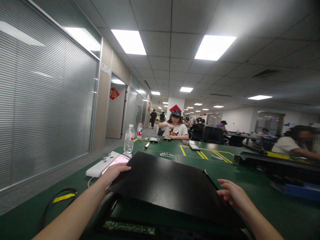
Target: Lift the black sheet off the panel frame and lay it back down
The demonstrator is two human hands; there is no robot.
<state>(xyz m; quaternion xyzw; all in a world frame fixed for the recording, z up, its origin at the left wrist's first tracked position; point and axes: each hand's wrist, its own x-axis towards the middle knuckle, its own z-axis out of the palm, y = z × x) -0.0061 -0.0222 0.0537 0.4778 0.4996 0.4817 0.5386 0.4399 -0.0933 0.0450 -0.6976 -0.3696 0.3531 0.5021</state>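
A flat, glossy black panel (pixel 165 183) lies tilted in front of me above the green table. My left hand (pixel 117 173) grips its left edge, thumb over the top surface and the other fingers hidden beneath. At the right edge is my right hand (pixel 231 193), fingers apart; the lower fingertips come close to the edge, and whether they touch it is unclear. Under the panel's near side, a dark frame shows a green circuit board strip (pixel 130 228). A thin dark strip runs along the panel's right side.
Left of the panel are a white power strip (pixel 100 165), a lit phone (pixel 116 162) and a water bottle (pixel 129 140). A black strap (pixel 46 206) with yellow tape lies nearer. Dark long parts (pixel 265 160) stand at right. Across the table (pixel 150 150) sits a person (pixel 176 128).
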